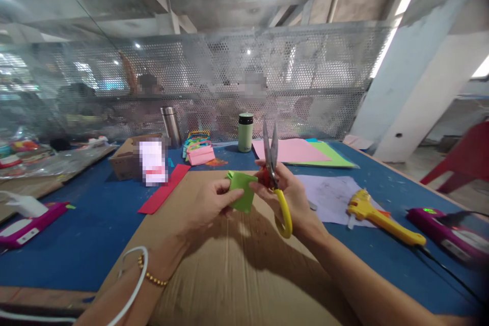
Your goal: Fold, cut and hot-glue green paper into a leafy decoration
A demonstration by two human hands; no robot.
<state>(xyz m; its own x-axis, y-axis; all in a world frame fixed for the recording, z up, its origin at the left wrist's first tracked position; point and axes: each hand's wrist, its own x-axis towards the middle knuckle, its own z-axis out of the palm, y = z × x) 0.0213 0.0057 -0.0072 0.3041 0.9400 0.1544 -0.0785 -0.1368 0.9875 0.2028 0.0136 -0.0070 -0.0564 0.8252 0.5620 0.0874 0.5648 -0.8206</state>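
Here's the green piece point(242, 199) on my feed: small, flat, nearly square, bright lime, with a narrow tab poking up at its upper left corner; cardboard point(229, 285) spreads below it over the blue table point(95, 224); a red strip point(166, 191) lies off to the left, a lilac sheet point(328, 193) and yellow glue gun point(382, 220) to the right, the cup point(245, 135) beyond; nearest in the way, scissors point(272, 160) stand just right of the piece, blades upward and parted; the left hand point(208, 205) is closed, pinching the piece's left side between thumb and fingers, above the cardboard; the right hand point(293, 192) curls round the scissors, fingertips at the piece's right edge.
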